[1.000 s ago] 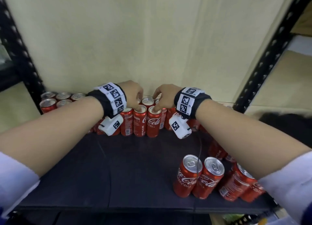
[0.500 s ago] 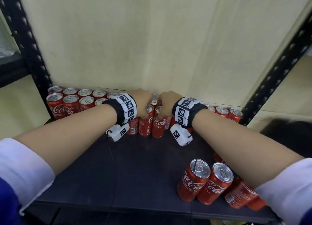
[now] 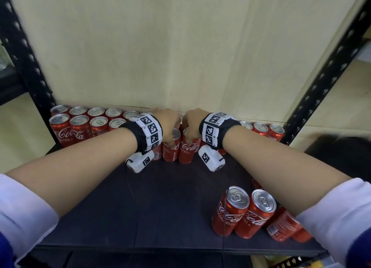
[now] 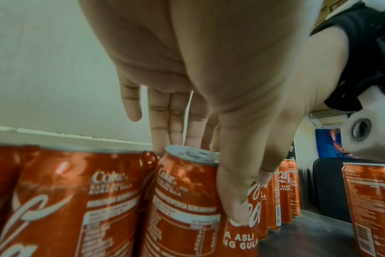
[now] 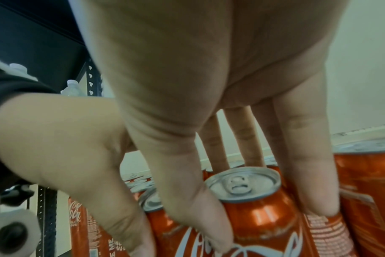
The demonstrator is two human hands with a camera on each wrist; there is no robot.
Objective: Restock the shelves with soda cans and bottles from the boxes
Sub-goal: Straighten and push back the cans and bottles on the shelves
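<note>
Black shelf (image 3: 164,207) of a dark metal rack, pale wall behind. Rows of upright red Coca-Cola cans (image 3: 80,125) stand along the back edge; view of how many rows is partly blocked by the arms.

Left hand (image 3: 168,123): fingers pressed together, reaching down behind a can (image 3: 170,147), thumb on its front face; the hand grips this can from above (image 4: 187,191).

Right hand (image 3: 190,125): fingers slightly spread round the neighbouring can (image 3: 187,150), thumb in front, fingers behind and beside it (image 5: 253,200). Both gripped cans stand upright, touching each other, in the front row at the shelf's middle.

Separate cluster of cans (image 3: 247,211) stands at the front right of the shelf, partly under the right forearm.
</note>
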